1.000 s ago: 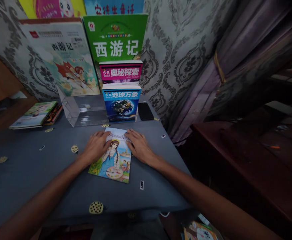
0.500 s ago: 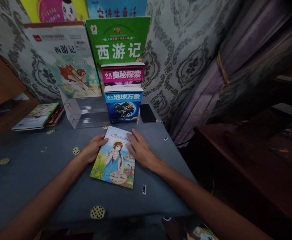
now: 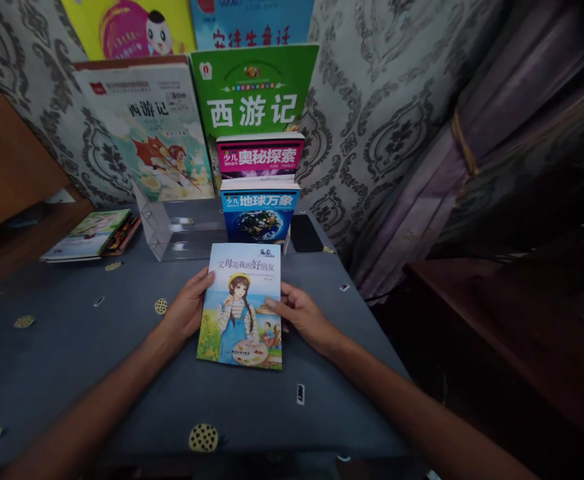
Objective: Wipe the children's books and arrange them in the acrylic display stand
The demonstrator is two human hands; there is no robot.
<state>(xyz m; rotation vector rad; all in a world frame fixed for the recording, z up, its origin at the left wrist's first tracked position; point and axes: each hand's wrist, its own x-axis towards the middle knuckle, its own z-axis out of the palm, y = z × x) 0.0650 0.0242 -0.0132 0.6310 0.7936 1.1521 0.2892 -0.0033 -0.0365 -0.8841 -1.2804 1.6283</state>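
Between my hands is a paperback book (image 3: pixel 239 313), its cover showing a girl in a yellow hat and blue overalls. My left hand (image 3: pixel 191 303) grips its left edge, thumb on the cover. On the opposite edge, my right hand (image 3: pixel 305 313) pinches the book with the thumb on top and fingers partly hidden behind. Just behind it, a blue book with a globe (image 3: pixel 259 220) and a pink-topped book (image 3: pixel 261 155) stand in a clear acrylic rack (image 3: pixel 182 243).
Taller books, one green (image 3: pixel 255 87) and one pale (image 3: pixel 155 127), stand at the back. Flat books (image 3: pixel 87 233) lie at left. A black phone (image 3: pixel 306 233) rests right of the rack on the grey tablecloth (image 3: pixel 122 347). A purple curtain (image 3: pixel 432 167) hangs at right.
My right hand has moved from lying over the cover's upper right to gripping the right edge. The book has turned straighter and its title is uncovered. The view has shifted slightly left.
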